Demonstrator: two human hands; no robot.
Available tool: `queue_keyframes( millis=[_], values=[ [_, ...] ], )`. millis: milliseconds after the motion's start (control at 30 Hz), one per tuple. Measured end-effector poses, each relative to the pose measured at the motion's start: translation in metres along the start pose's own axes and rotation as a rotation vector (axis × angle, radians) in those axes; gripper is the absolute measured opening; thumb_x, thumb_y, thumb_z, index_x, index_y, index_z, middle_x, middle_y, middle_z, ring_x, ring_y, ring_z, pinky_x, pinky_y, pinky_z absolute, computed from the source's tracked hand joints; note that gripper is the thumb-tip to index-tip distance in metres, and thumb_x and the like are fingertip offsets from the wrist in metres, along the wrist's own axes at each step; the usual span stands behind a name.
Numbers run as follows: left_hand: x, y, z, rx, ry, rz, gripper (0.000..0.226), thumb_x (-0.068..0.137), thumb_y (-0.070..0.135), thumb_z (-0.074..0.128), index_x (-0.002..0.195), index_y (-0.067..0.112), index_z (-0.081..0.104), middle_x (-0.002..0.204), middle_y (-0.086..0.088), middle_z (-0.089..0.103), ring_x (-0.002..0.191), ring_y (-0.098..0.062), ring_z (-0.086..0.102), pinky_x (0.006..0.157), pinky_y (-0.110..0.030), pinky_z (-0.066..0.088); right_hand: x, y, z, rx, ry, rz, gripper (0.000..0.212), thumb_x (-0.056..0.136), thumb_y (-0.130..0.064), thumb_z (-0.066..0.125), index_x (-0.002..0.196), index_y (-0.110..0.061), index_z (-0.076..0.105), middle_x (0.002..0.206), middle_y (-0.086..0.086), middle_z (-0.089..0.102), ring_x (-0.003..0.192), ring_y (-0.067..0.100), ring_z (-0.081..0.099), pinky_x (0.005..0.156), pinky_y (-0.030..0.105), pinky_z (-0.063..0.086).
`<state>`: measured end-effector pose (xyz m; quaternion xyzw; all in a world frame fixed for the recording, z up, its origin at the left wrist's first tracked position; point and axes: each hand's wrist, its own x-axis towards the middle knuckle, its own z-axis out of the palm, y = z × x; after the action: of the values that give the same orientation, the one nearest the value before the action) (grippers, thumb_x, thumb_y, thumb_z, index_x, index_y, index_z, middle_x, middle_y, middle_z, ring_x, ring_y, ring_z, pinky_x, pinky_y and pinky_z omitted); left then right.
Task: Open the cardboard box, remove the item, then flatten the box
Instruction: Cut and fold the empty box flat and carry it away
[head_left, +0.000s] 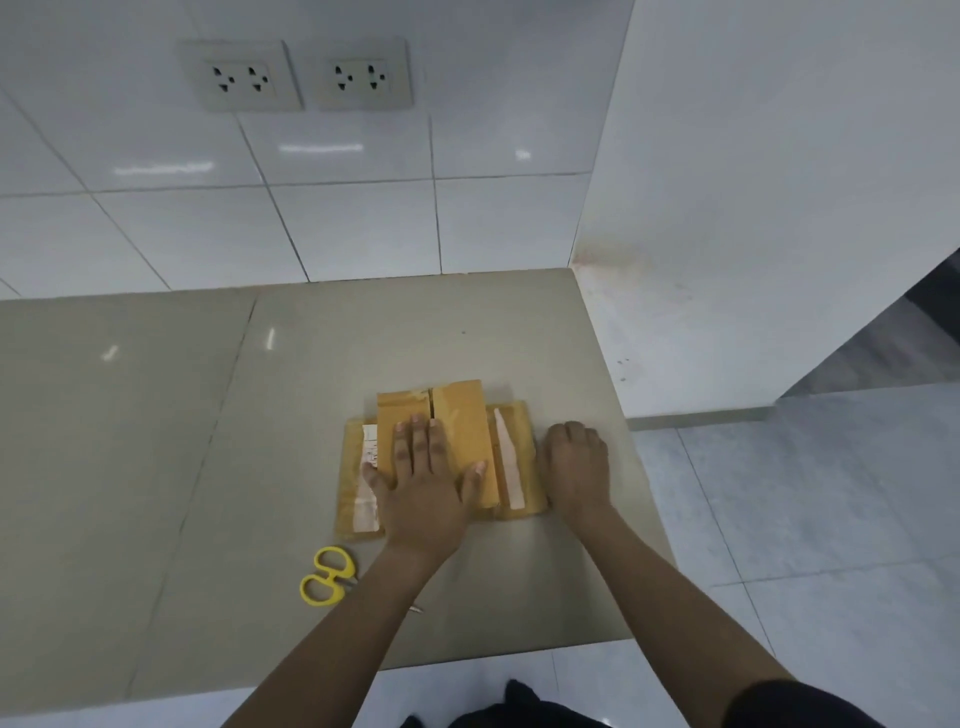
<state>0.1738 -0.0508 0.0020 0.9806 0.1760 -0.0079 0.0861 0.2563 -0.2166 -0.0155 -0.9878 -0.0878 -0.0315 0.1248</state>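
A brown cardboard box (462, 415) lies flat on the grey counter (156, 441), its flaps spread out to both sides, with strips of pale tape on the left and right panels. My left hand (426, 483) presses palm-down on the middle of the box, fingers spread. My right hand (574, 465) rests on the counter against the box's right edge, fingers curled under. No removed item shows anywhere in view.
Yellow-handled scissors (327, 574) lie on the counter near my left forearm, blades partly hidden under the arm. The counter's right edge (639, 467) runs close to my right hand, with tiled floor beyond. A tiled wall with two socket plates (296, 75) stands behind.
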Motion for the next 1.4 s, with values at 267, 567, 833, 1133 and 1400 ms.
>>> queue_keyframes(
  millis=[267, 567, 833, 1133, 1400],
  values=[
    [-0.002, 0.001, -0.016, -0.278, 0.027, -0.054, 0.071, 0.095, 0.055, 0.029, 0.153, 0.022, 0.004, 0.163, -0.010, 0.003, 0.149, -0.029, 0.000, 0.113, -0.062, 0.012, -0.018, -0.013, -0.012, -0.041, -0.026, 0.003, 0.037, 0.090, -0.019, 0.044, 0.127, -0.016, 0.047, 0.088, 0.004, 0.072, 0.088, 0.025, 0.066, 0.108, 0.047, 0.026],
    [-0.002, -0.019, -0.057, -1.120, 0.047, -0.174, 0.062, 0.102, 0.025, 0.033, 0.153, 0.023, -0.002, 0.163, 0.004, -0.006, 0.148, -0.009, -0.008, 0.122, -0.036, -0.001, -0.032, -0.104, -0.037, 0.377, -0.148, -0.012, 0.078, 0.081, -0.044, 0.061, 0.142, -0.016, 0.022, 0.145, 0.012, 0.033, 0.125, 0.035, 0.040, 0.092, 0.048, 0.048],
    [-0.004, -0.028, -0.064, -1.119, -0.062, -0.183, 0.081, 0.094, 0.044, 0.049, 0.152, 0.028, -0.006, 0.163, 0.006, 0.002, 0.149, -0.017, 0.007, 0.121, -0.045, 0.015, -0.026, -0.090, -0.057, 0.782, -0.049, 0.215, 0.046, 0.092, -0.036, 0.041, 0.136, -0.022, 0.039, 0.134, 0.001, 0.050, 0.121, 0.023, 0.050, 0.095, 0.035, 0.039],
    [0.000, -0.041, -0.060, -1.018, -0.205, -0.192, 0.081, 0.091, 0.033, 0.052, 0.152, 0.031, -0.001, 0.158, 0.001, 0.024, 0.138, -0.025, 0.033, 0.105, -0.035, 0.035, -0.014, -0.060, -0.059, 0.055, 0.019, 0.039, 0.053, 0.084, 0.000, 0.051, 0.135, -0.011, 0.040, 0.149, 0.020, 0.032, 0.134, 0.033, 0.037, 0.116, 0.051, 0.019],
    [-0.002, -0.080, -0.064, -1.283, -0.090, -0.408, 0.038, 0.090, 0.012, 0.034, 0.115, 0.020, 0.062, 0.102, -0.007, 0.067, 0.087, -0.024, 0.061, 0.073, -0.036, 0.053, -0.028, -0.081, -0.055, -0.336, 0.051, -0.349, 0.047, 0.093, -0.050, 0.033, 0.085, -0.022, 0.071, 0.149, 0.009, 0.042, 0.145, 0.030, 0.020, 0.112, 0.066, -0.006]
  ],
)
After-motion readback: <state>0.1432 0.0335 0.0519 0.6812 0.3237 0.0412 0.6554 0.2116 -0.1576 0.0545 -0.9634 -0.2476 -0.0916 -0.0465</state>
